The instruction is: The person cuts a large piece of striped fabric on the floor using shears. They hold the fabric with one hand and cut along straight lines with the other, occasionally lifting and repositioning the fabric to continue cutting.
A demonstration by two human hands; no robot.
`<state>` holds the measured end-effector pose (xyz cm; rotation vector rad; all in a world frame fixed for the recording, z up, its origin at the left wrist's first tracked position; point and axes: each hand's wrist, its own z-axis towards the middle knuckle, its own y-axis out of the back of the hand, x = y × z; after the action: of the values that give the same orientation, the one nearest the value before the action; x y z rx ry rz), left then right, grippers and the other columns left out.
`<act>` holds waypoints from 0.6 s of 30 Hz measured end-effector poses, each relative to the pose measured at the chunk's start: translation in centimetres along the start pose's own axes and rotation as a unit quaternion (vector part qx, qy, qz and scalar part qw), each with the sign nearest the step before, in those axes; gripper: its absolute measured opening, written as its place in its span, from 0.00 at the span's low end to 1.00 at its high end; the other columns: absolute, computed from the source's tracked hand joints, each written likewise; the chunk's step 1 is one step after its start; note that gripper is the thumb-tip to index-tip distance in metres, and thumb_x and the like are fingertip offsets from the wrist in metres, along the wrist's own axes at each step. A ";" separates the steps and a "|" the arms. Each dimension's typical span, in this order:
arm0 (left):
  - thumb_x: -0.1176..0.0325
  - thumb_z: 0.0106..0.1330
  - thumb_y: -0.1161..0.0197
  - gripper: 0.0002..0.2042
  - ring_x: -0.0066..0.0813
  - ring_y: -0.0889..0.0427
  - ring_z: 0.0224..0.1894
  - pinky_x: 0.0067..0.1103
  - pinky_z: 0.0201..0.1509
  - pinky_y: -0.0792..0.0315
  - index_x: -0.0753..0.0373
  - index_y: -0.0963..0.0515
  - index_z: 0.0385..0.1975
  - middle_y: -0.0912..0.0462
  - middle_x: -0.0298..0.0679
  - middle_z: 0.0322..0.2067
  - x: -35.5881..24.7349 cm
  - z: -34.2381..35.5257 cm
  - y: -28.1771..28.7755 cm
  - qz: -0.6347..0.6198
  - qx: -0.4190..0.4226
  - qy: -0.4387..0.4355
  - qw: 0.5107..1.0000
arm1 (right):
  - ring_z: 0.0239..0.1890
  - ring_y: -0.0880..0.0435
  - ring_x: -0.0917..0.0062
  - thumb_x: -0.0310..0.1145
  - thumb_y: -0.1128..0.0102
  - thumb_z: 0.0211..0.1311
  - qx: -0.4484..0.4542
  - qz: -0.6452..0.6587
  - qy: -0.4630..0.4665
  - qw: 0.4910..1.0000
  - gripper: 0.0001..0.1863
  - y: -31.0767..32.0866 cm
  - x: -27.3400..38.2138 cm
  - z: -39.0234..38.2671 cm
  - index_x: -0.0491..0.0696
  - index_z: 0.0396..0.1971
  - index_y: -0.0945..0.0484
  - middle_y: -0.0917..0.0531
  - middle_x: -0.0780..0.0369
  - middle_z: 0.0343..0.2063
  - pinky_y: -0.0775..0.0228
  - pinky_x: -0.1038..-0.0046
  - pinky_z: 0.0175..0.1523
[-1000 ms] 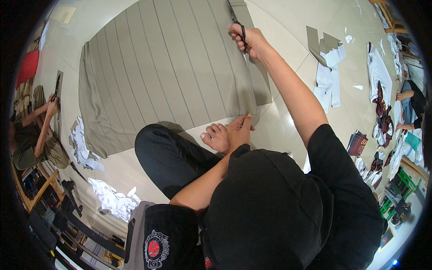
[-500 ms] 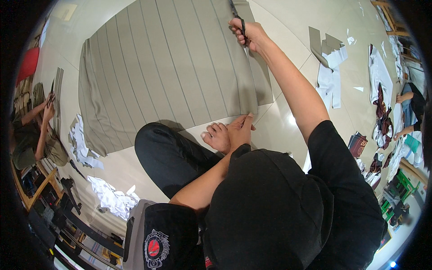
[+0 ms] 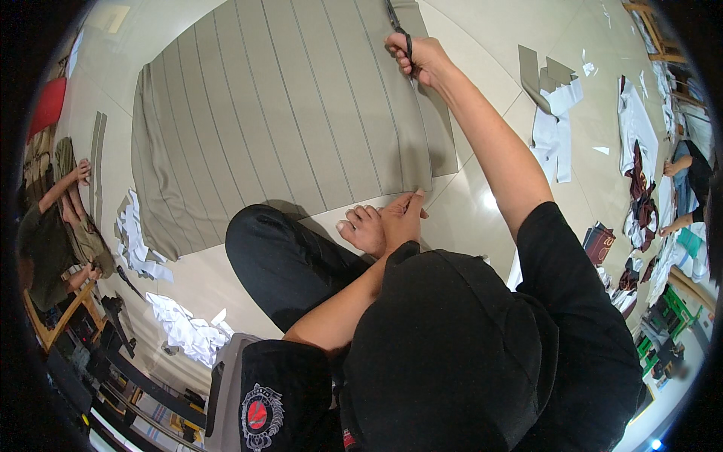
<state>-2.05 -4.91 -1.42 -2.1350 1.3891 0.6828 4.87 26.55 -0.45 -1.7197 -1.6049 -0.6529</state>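
Note:
Grey-brown striped fabric lies spread on the floor before me. My right hand is closed round the handles of dark scissors at the fabric's far right, their blades pointing away from me. A cut or folded edge runs from the scissors down to the near right corner. There my left hand rests beside a bare foot, its fingertips pinched at the fabric's corner. Where the blades end against the cloth is hard to make out.
White scraps and a crumpled white cloth lie left. White and grey-brown cut pieces lie right. Another person sits at far left near two narrow strips; someone else's hand shows far right.
My hands and the scissors have barely moved. The person at far left had both hands together on a dark tool; now their hands are apart, one near the strips and one lower down.

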 end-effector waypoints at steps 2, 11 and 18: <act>0.63 0.70 0.35 0.13 0.15 0.28 0.22 0.16 0.30 0.38 0.68 0.16 0.32 0.22 0.30 0.18 -0.1 0.0 0.0 0.002 0.001 0.006 1.000 | 0.17 0.32 0.89 0.32 0.30 0.53 0.003 -0.005 0.010 1.000 0.11 0.1 -0.1 0.1 0.48 0.18 0.24 0.26 0.70 0.17 0.39 0.83 0.20; 0.62 0.70 0.36 0.13 0.15 0.28 0.22 0.16 0.30 0.38 0.68 0.16 0.32 0.22 0.30 0.18 -0.7 0.1 0.1 0.021 0.002 0.015 1.000 | 0.16 0.35 0.90 0.42 0.30 0.54 -0.007 -0.007 -0.011 1.000 0.15 -0.7 1.4 -0.2 0.53 0.17 0.26 0.27 0.73 0.16 0.44 0.83 0.20; 0.62 0.70 0.36 0.13 0.14 0.28 0.22 0.16 0.30 0.38 0.68 0.16 0.32 0.22 0.30 0.18 -1.6 -0.2 0.0 0.042 -0.003 0.026 0.999 | 0.16 0.35 0.90 0.43 0.29 0.54 0.015 -0.008 -0.004 1.000 0.16 -0.3 1.4 1.5 0.54 0.16 0.27 0.28 0.73 0.16 0.44 0.83 0.20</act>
<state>-2.55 -3.98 -0.24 -2.1226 1.5145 0.6667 4.61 28.55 -0.31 -1.6902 -1.6283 -0.6269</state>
